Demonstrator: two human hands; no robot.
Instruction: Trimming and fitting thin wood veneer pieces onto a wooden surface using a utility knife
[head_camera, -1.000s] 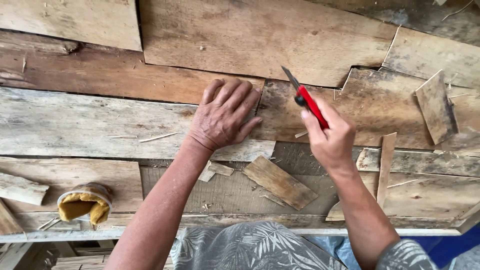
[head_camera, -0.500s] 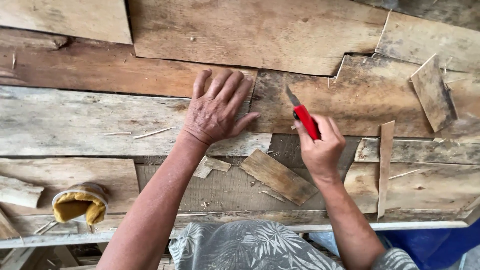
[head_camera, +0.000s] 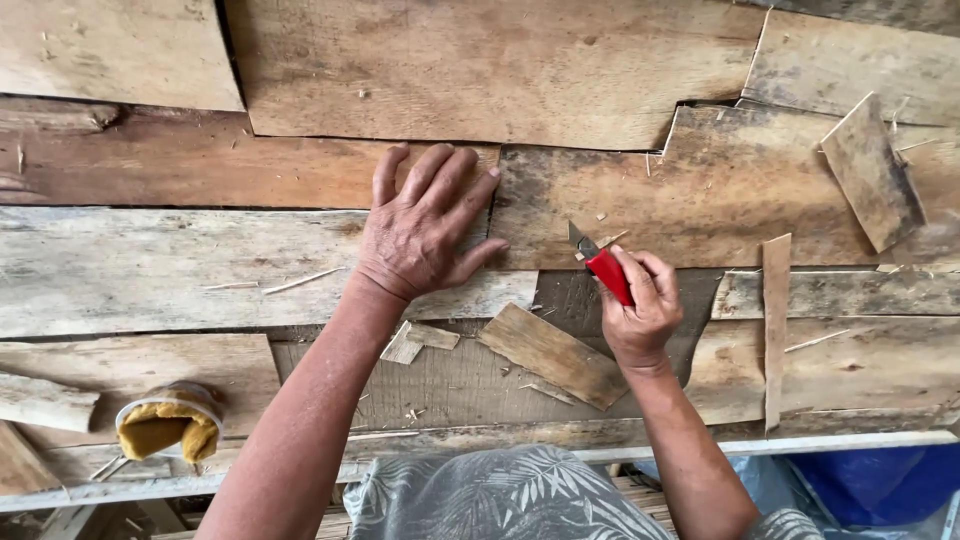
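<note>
Left hand (head_camera: 425, 230) lies flat, fingers spread, on rough weathered veneer sheets (head_camera: 480, 70) covering the bench (head_camera: 700, 440). Right of it, the right hand (head_camera: 640, 305) is fisted around a red-handled utility knife (head_camera: 600, 262), short blade on the dark, stained sheet; the handle is mostly hidden. Thin offcut (head_camera: 552, 355) lies below the knife.

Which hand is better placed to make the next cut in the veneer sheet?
Probably the right hand: it grips the red knife, blade on the veneer sheet. The left hand lies flat, pressing the sheets.
</note>
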